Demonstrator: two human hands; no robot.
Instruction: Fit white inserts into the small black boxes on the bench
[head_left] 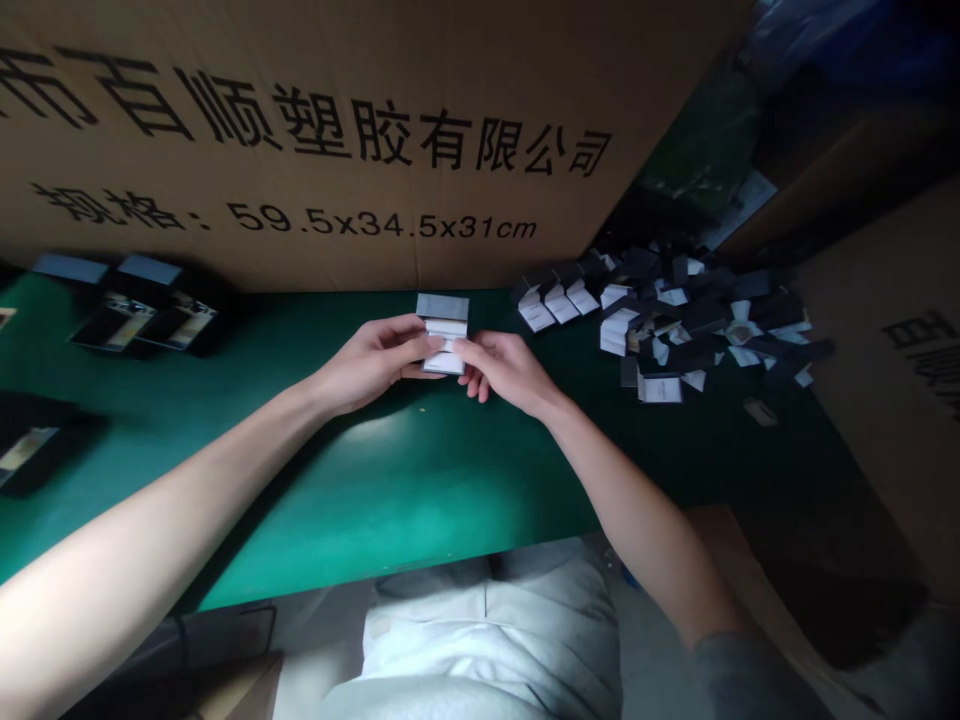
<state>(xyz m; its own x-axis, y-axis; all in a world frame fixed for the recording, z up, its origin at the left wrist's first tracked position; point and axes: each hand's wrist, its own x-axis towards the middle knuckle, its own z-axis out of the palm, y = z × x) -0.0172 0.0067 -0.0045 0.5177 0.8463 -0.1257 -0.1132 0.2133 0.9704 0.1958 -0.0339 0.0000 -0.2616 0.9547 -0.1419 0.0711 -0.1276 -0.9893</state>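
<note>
Between my two hands, above the green table, is a small dark box (444,307) with its lid raised and a white lining inside. My left hand (379,355) grips it from the left, thumb over the white lining and fingers behind the box. From the right, my right hand (504,368) holds the same box, its thumb pressed on the white lining near the other thumb. Some fingers of the right hand curl below the box. Whether anything small lies under the thumbs, I cannot make out.
A big printed cardboard carton (330,180) stands behind the green table (420,500). Several open white-lined boxes (559,300) stand at the right, beside a heap of similar dark boxes (705,315). Larger dark boxes (146,300) sit at the left. Another carton (892,340) borders the right side.
</note>
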